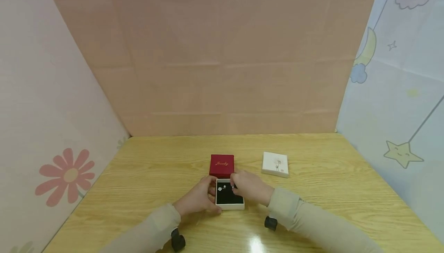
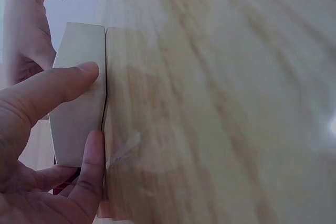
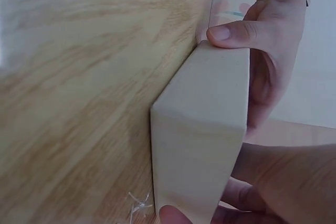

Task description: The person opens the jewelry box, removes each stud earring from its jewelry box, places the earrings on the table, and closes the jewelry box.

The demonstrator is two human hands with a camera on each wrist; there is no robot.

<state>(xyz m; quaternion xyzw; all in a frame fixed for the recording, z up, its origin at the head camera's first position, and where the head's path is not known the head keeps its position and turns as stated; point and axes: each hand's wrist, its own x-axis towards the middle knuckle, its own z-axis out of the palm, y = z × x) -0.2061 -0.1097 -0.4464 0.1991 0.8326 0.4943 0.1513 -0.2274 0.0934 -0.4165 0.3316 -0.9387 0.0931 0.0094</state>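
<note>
A small white box (image 1: pixel 230 206) with a black pad (image 1: pixel 227 197) inside stands on the table. My left hand (image 1: pixel 199 197) grips its left side, with the thumb (image 2: pixel 79 80) on the front wall and the fingers round the side and back. An earring with a white flower and a pearl (image 1: pixel 221 188) sits at the pad's upper left. Over the pad's right part, my right hand (image 1: pixel 251 187) has its fingers curled and pinches a small shiny earring (image 1: pixel 233 187), mostly hidden by the fingertips.
Just behind the box stands a red box (image 1: pixel 222 163) with gold lettering. To the right lies a white lid (image 1: pixel 275 164) with a flower print. A clear plastic scrap (image 3: pixel 139 203) lies on the wooden table (image 1: pixel 166 156) beside the white box.
</note>
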